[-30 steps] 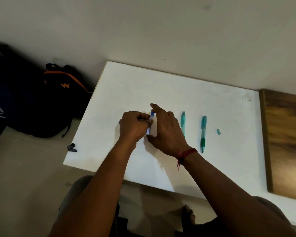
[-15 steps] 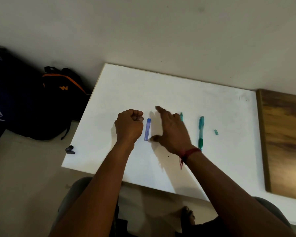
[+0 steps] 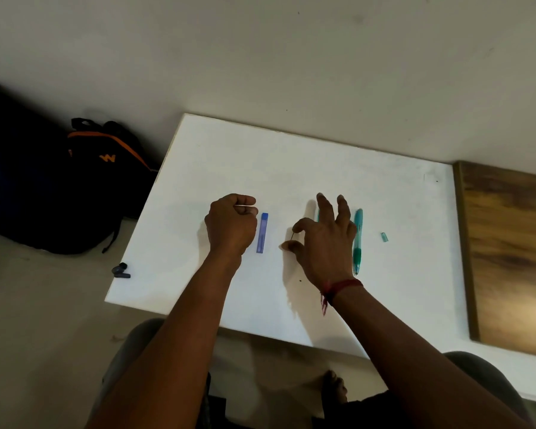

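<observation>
Smooth white table (image 3: 291,156) is being worked at: right of the flat blue case (image 3: 262,232), a hair-thin lead (image 3: 292,235) is being pinched by the right hand (image 3: 325,246); left of it, the left hand (image 3: 231,226) is being clenched, contents hidden. An orange "W" is being shown on the bag (image 3: 106,181).

I can read one mark: an orange W on the black backpack (image 3: 90,187) beyond the left edge of my bench (image 3: 260,156). White lettering on the blue bag (image 3: 0,181) is illegible.
</observation>
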